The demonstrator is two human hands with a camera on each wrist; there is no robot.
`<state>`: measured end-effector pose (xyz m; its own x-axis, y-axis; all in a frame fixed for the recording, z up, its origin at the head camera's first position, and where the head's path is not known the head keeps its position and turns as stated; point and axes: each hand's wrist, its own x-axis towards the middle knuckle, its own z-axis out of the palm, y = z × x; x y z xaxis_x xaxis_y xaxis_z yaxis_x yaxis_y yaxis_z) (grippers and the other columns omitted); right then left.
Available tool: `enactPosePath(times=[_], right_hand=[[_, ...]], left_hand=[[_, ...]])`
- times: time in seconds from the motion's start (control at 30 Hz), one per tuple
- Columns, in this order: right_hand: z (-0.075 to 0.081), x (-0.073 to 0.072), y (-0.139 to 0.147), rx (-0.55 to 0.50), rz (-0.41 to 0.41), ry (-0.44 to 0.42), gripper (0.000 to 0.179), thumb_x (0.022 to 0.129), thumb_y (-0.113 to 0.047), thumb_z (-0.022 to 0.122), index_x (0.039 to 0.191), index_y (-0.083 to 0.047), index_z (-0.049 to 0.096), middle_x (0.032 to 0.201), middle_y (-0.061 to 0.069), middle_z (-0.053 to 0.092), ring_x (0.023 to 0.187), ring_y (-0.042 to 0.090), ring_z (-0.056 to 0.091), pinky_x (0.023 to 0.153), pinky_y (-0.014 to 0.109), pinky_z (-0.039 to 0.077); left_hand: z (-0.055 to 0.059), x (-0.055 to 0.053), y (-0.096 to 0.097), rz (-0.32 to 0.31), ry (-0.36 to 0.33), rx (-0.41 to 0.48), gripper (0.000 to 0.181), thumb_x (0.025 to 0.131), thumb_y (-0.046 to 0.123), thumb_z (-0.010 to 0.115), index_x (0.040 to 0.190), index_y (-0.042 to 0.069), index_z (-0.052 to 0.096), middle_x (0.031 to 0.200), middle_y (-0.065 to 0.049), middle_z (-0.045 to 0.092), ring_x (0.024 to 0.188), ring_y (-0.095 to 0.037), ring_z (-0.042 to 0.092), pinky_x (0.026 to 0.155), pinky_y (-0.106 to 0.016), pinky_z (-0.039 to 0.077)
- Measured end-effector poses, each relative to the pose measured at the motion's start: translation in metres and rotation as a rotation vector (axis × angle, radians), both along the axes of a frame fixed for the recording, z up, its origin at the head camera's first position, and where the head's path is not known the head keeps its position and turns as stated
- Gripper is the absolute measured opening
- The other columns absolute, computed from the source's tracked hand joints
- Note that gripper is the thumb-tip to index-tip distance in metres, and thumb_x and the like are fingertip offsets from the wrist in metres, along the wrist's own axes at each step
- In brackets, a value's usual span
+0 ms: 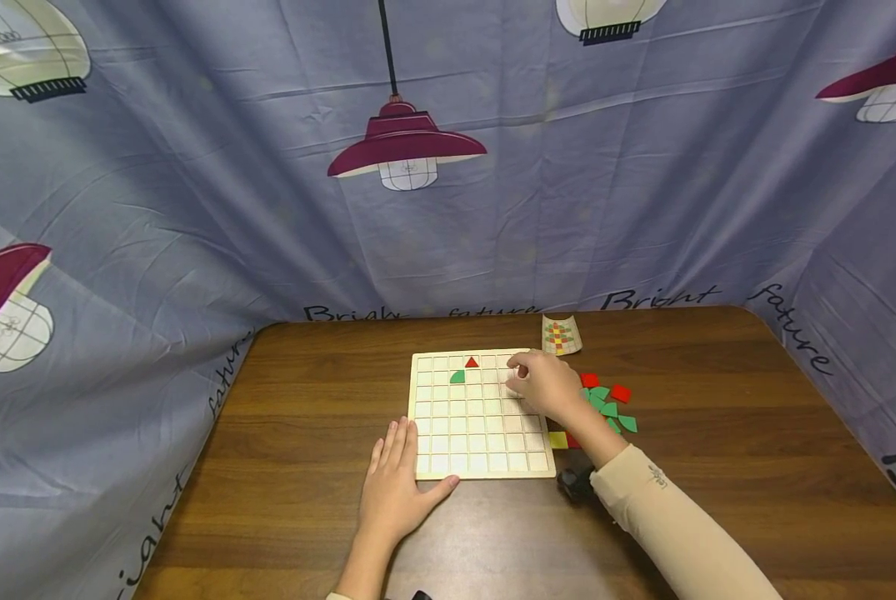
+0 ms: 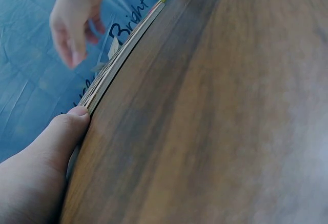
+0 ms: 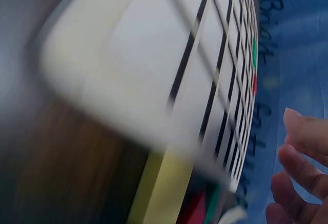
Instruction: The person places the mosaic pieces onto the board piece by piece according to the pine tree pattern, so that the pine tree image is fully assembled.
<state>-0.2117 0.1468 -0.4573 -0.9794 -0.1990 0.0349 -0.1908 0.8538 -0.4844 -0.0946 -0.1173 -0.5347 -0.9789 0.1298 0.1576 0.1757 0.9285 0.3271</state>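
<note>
The board [image 1: 485,433] is laid flat on the table [image 1: 297,417], its left and near edges braced by the extended fingers and thumb of the left hand [image 1: 397,493], apparently against sliding. The right hand [image 1: 543,385] is held above the board's right side, thumb and fingers parted; no piece can be made out between them. A red triangle [image 1: 472,362] is set in the top row, a green piece [image 1: 458,377] diagonally below. Loose pieces [image 1: 609,409] are kept at the right, presumably for reach, and the card [image 1: 561,337] beyond, likely for reference.

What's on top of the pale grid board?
A red triangle and green piece lie near its far edge. The right hand hides part of its right side; anything there can't be seen.
</note>
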Motion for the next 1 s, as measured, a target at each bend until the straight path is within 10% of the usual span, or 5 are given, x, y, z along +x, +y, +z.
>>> enactPosePath(times=[0.37,1.0], right_hand=[[-0.010,0.005,0.077,0.079,-0.054,0.007,0.037,0.091,-0.017,0.071,0.126,-0.008,0.067,0.119,0.018,0.065,0.108,0.042,0.061,0.081,0.058,0.055],[-0.026,-0.005,0.114,0.068,-0.074,-0.072,0.032,0.092,-0.020,0.070,0.119,-0.003,0.069,0.113,0.021,0.062,0.102,0.040,0.058,0.083,0.055,0.050]], left_hand=[[0.000,0.000,-0.002,0.005,-0.021,0.005,0.110,0.081,0.082,0.049,0.157,0.006,0.027,0.165,-0.010,0.024,0.155,-0.025,0.018,0.126,-0.045,0.017],[-0.001,0.000,0.000,0.003,-0.008,0.006,0.110,0.081,0.085,0.045,0.156,0.006,0.028,0.165,-0.010,0.025,0.154,-0.025,0.020,0.126,-0.045,0.018]])
